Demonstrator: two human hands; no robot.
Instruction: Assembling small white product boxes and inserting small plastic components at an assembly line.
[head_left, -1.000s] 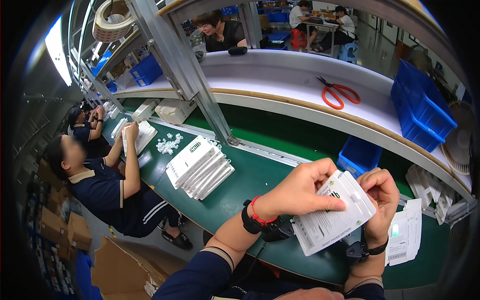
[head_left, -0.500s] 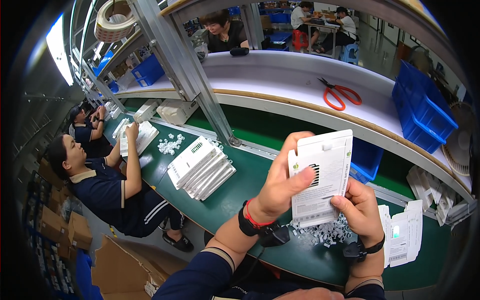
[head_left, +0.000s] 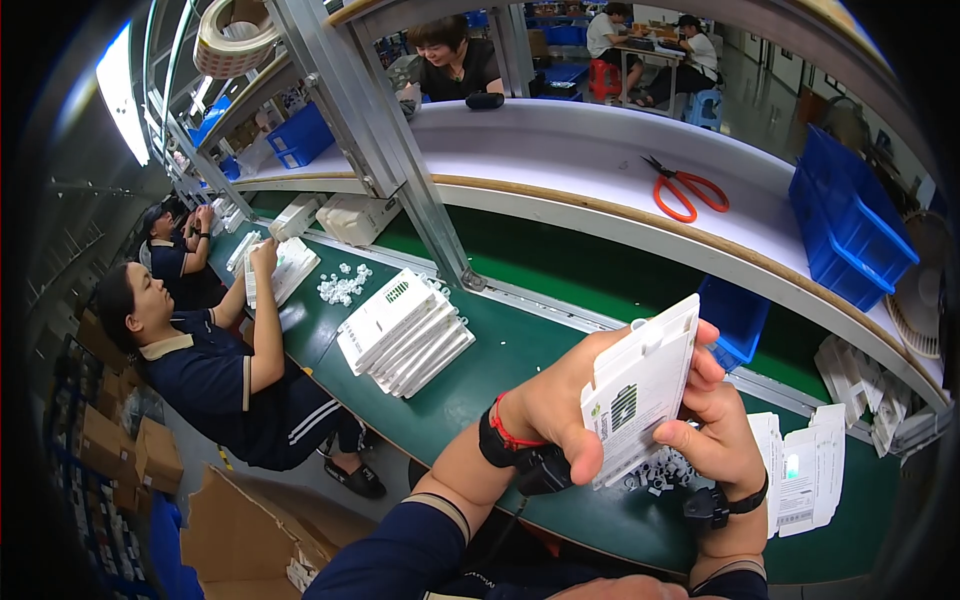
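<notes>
A flat white cardboard box (head_left: 645, 400) with green print and a hang tab at its top is raised in front of me, tilted on its side edge. My left hand (head_left: 560, 405) is at its left side, the thumb by the lower left edge and the fingers hidden behind it. My right hand (head_left: 715, 430) grips the right edge, thumb on the near side, some fingertips showing behind. Below the box, a heap of small clear plastic pieces (head_left: 660, 472) lies on the green table (head_left: 480, 410), partly covered by the box and my hands.
Left of my hands stands a stack of white boxes (head_left: 405, 335) beside more plastic pieces (head_left: 343, 285). Flat white cartons (head_left: 810, 470) lie at right. Red-handled scissors (head_left: 690, 192) and a blue bin (head_left: 845, 225) rest on the shelf. A co-worker (head_left: 215, 350) sits at left.
The box has turned from facing me to a steeper, edge-on tilt. My left thumb has come off its printed face to the lower left edge, and right fingertips now show behind it.
</notes>
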